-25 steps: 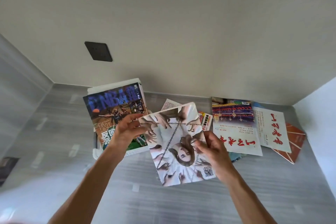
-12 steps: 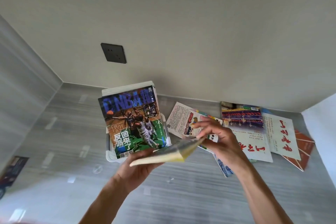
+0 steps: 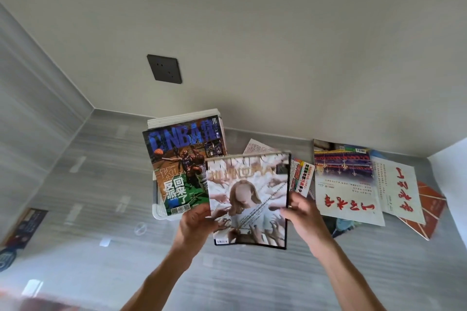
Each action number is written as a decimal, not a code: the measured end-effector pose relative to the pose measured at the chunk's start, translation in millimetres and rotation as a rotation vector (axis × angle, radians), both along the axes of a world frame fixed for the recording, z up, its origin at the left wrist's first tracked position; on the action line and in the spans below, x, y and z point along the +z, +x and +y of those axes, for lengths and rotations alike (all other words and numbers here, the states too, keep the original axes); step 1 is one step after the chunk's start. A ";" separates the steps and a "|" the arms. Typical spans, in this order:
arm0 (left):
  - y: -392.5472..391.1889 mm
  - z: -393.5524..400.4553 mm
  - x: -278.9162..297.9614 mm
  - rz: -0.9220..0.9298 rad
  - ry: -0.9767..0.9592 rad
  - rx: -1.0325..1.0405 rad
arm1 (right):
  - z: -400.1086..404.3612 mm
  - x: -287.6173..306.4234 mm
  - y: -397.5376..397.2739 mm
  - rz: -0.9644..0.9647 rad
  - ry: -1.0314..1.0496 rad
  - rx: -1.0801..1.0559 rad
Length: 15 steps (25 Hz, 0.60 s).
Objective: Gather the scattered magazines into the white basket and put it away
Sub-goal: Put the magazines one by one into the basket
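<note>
Standing in the white basket (image 3: 161,213) was the NBA magazine (image 3: 180,169); beside it, you held the pale-covered magazine (image 3: 249,199) upright, left hand (image 3: 194,225) and right hand (image 3: 303,214) gripping opposite edges; other magazines (image 3: 346,182) lay rightward.

1. grey striped floor (image 3: 101,184) meets the wall.
2. white basket (image 3: 161,213) stands on it, magazines upright inside.
3. right of the basket, scattered magazines (image 3: 348,184) lie overlapping.
4. another magazine (image 3: 22,227) lies far left.
</note>
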<state>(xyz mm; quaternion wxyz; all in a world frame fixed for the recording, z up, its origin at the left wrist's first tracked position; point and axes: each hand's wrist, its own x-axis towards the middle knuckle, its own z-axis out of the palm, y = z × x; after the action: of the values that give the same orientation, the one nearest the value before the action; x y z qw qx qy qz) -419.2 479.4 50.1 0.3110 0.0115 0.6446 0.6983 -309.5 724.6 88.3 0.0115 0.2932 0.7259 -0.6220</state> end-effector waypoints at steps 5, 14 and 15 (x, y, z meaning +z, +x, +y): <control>8.5 -13.2 -23.8 0.341 -0.340 -0.052 | -32.1 -41.2 13.9 -0.223 0.288 0.018; -78.5 -63.2 53.2 0.548 -0.286 0.168 | -61.5 37.9 -103.7 0.253 0.161 -0.024; -91.7 -66.8 56.7 0.536 -0.296 0.179 | -68.3 38.9 -122.1 0.224 0.165 -0.028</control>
<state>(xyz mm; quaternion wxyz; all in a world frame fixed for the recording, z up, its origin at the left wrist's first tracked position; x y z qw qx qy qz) -510.9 412.7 106.8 0.0658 0.0931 0.7966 0.5936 -431.6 656.3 127.2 -0.1028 0.2320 0.7671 -0.5892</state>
